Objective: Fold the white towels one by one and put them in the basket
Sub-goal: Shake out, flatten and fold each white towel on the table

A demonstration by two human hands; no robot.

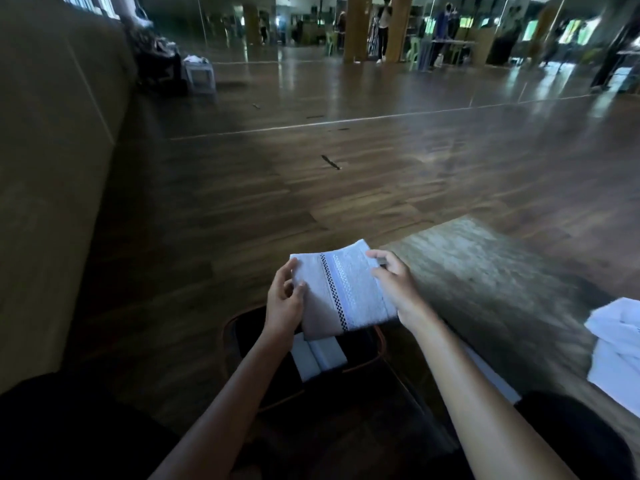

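A folded white towel [341, 289] with a dark checkered stripe is held in the air above a dark basket [232, 341] with a brown rim. My left hand [284, 303] grips the towel's left edge, thumb on top. My right hand [394, 285] pinches its right edge. Inside the basket lies another folded white towel [318, 356], partly hidden under the held one. A pile of unfolded white towels [616, 348] lies at the right edge on a low table [485, 271].
The basket stands on a dark wooden floor [311, 168] in front of my knees. A wall [52, 168] runs along the left. Far back are a small white stool [201, 76], pillars, tables and standing people.
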